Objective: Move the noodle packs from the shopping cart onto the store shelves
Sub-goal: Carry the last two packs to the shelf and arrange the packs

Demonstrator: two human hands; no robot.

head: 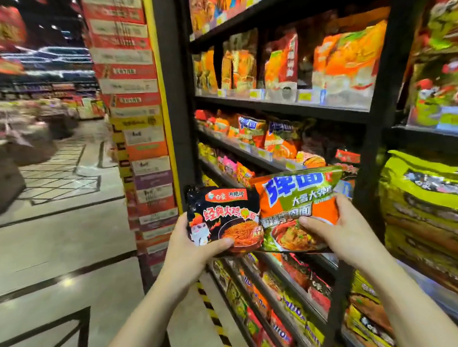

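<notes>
The left hand (pixel 194 249) holds a black noodle pack (pixel 223 218) at its lower left corner, with the thumb lying across the front face and the fingers behind. The right hand (pixel 337 235) holds an orange and green noodle pack (pixel 298 211) in the same way, thumb on the front and fingers curled round the right edge. The two packs touch, and the orange and green one overlaps the right edge of the black one a little. Both have the long axis running roughly from 9 to 3 o'clock, faces turned to the camera.

From the hands, the store shelves (pixel 280 107) lie at 12 to 2 o'clock. I judge that the right hand is nearer to them, so its pack probably goes in first. On the shelf tier just above the packs, at about 12 o'clock, stand orange packs with the same blue lettering (pixel 251 127), which seems the matching place for it. A place for the black pack I cannot find with certainty.

The shelves are full of upright packs on each tier; large green bags (pixel 431 198) fill the next bay at 3 o'clock. The shopping cart is not in view. A stack of cartons (pixel 139 126) stands at 10 o'clock.
</notes>
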